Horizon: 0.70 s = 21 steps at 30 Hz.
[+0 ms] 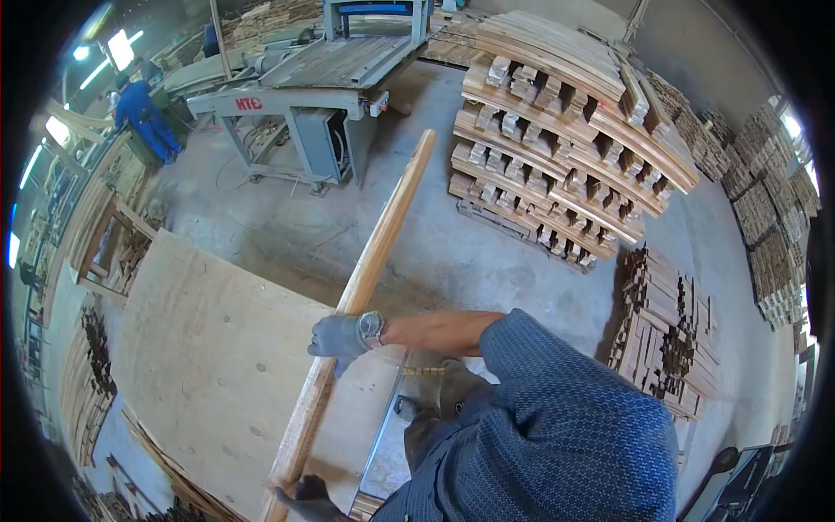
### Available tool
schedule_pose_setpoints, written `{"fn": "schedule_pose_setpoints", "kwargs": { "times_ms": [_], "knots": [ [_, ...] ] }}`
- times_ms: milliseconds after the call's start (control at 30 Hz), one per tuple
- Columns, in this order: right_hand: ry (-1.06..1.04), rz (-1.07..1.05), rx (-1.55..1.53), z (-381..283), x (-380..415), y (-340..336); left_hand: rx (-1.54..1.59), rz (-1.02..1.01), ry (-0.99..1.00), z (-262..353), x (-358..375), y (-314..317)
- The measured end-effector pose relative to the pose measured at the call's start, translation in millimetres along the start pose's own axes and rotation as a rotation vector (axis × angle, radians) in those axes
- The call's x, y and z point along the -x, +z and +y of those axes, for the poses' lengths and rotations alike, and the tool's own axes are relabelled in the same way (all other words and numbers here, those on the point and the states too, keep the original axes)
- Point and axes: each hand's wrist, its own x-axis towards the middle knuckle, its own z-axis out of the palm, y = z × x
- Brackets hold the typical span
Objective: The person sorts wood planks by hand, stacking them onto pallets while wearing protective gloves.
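Note:
A long wooden plank [383, 235] runs diagonally, its near part over a plywood-topped table [191, 331] and its far end out past the table's edge. Around the plank's middle, my right hand [337, 337], in a grey glove with a watch at the wrist, is closed. Lower down, my left hand [311, 501], in a dark glove, grips the plank close to its near end. Part of that hand is cut off by the bottom of the frame.
A tall stack of boards [557, 130] with spacers stands at the right, near a pile of shorter wood pieces [665, 335]. A grey machine [304, 96] is ahead. A co-worker in blue [143, 113] stands at far left. More stacked wood [765, 209] lines the right wall.

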Motion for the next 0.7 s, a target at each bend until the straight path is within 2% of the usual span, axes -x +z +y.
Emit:
{"fn": "schedule_pose_setpoints", "kwargs": {
  "times_ms": [67,100,133,167,233,267,333,367,433,467,567,600,633,667,700],
  "knots": [
    [0.021,-0.029,-0.009,18,0,22,-0.533,0.375,-0.022,3,41,72],
    [0.005,0.05,-0.015,24,2,31,-0.802,0.573,-0.023,2,50,91],
    [-0.019,0.132,-0.016,30,-1,40,-1.317,0.255,0.354,-13,21,33],
    [-0.032,0.138,-0.019,36,-2,46,-1.316,0.27,0.361,-33,2,35],
    [-0.005,0.215,-0.049,32,0,62,-1.483,0.192,0.9,-52,-15,38],
    [-0.013,0.219,-0.057,33,1,64,-1.49,0.202,0.902,-56,-19,57],
    [-0.049,0.265,-0.121,31,2,64,-1.84,-0.126,1.02,-65,-27,107],
    [-0.043,0.276,-0.132,34,3,65,-1.855,-0.132,1.025,-74,-34,114],
    [-0.032,0.323,-0.187,41,1,66,-1.894,-0.264,0.694,-95,-55,125],
    [-0.019,0.33,-0.197,45,1,66,-2.13,-0.198,0.606,-105,-56,133],
    [0.01,0.318,-0.221,39,16,68,-2.301,-0.17,0.608,-117,-57,142],
    [0.088,0.32,-0.193,40,25,70,-2.271,-0.165,0.703,-120,-56,141],
    [0.16,0.318,-0.16,42,34,72,-2.279,-0.169,0.689,-121,-58,139],
    [0.154,0.41,-0.162,46,42,85,-2.252,-0.202,0.697,-119,-62,135],
    [0.156,0.403,-0.174,51,54,90,-2.226,-0.236,0.704,-118,-55,143]
  ]
}}
